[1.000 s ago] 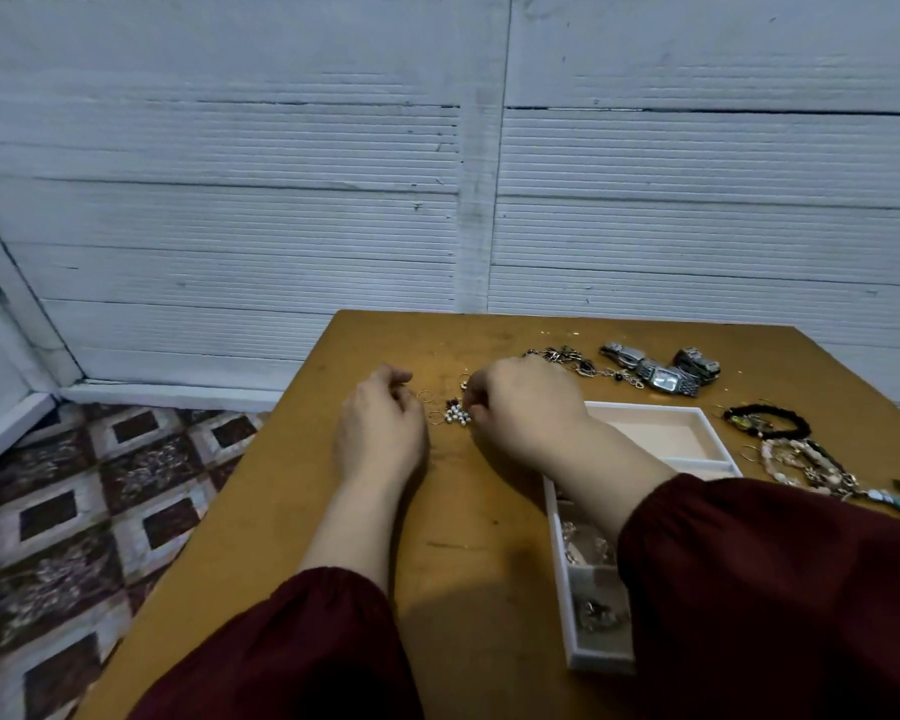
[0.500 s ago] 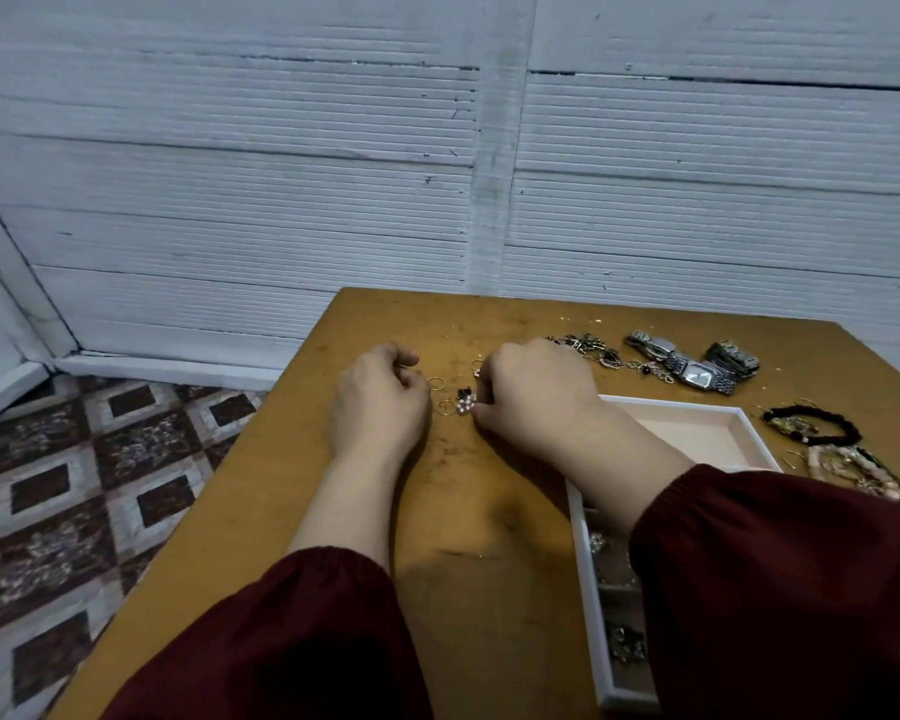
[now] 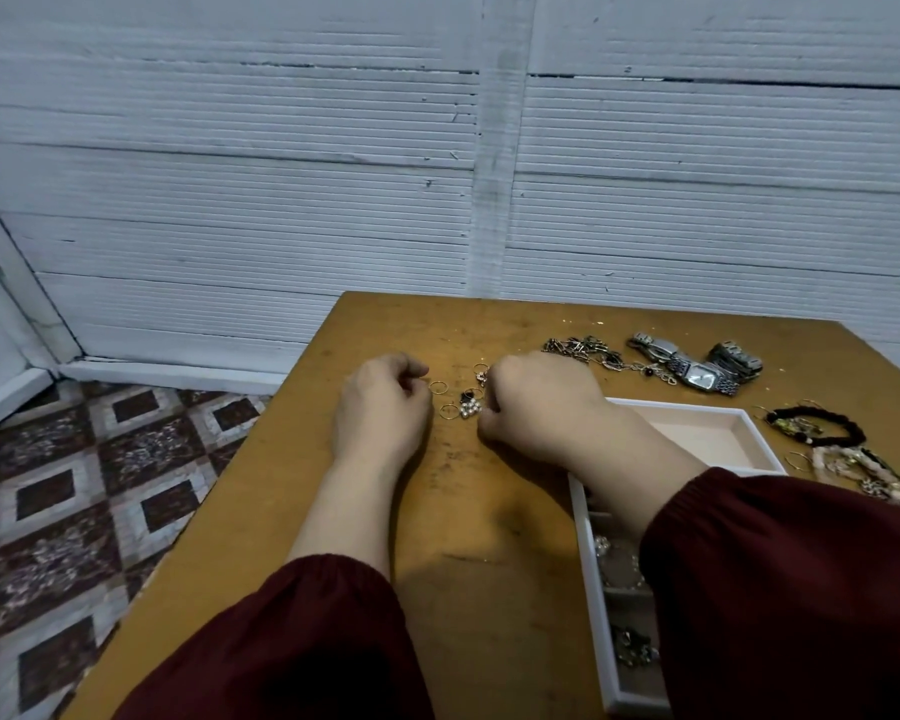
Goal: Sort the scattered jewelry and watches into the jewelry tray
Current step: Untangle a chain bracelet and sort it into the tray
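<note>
Both of my hands rest knuckles-up on the brown table (image 3: 489,511). My left hand (image 3: 380,407) has its fingers curled, with the tips next to a thin gold ring (image 3: 437,387). My right hand (image 3: 536,407) is curled too, its fingertips against a small pearl cluster earring (image 3: 470,407) lying between the hands. Whether either hand pinches anything is hidden. A second gold ring (image 3: 448,410) lies beside the cluster. The white jewelry tray (image 3: 687,404) sits under my right forearm, with small pieces (image 3: 619,563) in its near compartments.
Silver watches (image 3: 702,376) and a tangled chain (image 3: 583,348) lie at the back of the table. A black bracelet (image 3: 822,423) and a beaded bracelet (image 3: 863,470) sit right of the tray. The table's left edge drops to a patterned floor (image 3: 74,485). A white wall stands behind.
The view has shifted a little. Both hands stay almost where they were, on either side of the rings and pearl cluster, which still lie on the table.
</note>
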Demonstrator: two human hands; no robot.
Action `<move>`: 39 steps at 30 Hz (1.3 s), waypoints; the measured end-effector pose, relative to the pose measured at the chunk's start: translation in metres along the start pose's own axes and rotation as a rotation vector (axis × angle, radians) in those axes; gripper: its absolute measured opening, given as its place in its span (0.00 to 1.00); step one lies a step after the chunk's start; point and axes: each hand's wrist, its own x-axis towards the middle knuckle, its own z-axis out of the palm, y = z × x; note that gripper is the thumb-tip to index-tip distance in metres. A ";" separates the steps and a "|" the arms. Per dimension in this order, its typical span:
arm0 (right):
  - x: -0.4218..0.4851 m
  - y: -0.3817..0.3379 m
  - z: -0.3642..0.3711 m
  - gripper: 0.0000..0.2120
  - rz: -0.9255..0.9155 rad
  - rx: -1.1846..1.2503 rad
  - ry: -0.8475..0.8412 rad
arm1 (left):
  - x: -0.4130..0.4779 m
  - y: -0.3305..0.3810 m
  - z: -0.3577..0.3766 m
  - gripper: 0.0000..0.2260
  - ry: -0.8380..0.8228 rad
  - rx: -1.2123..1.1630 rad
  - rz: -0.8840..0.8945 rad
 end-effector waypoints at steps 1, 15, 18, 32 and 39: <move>0.001 0.001 0.000 0.06 0.013 0.042 -0.014 | 0.000 0.000 0.000 0.08 -0.015 0.006 0.010; 0.007 0.017 -0.028 0.14 0.073 0.825 0.230 | -0.007 0.009 -0.004 0.08 -0.078 0.368 0.161; 0.009 0.021 -0.029 0.09 0.096 0.880 0.340 | -0.008 0.010 -0.004 0.09 -0.084 0.398 0.171; 0.004 0.030 -0.026 0.06 0.142 1.061 0.445 | -0.008 0.010 -0.002 0.09 -0.091 0.428 0.179; 0.002 0.031 -0.025 0.04 0.159 1.099 0.431 | -0.010 0.012 -0.001 0.14 -0.088 0.453 0.178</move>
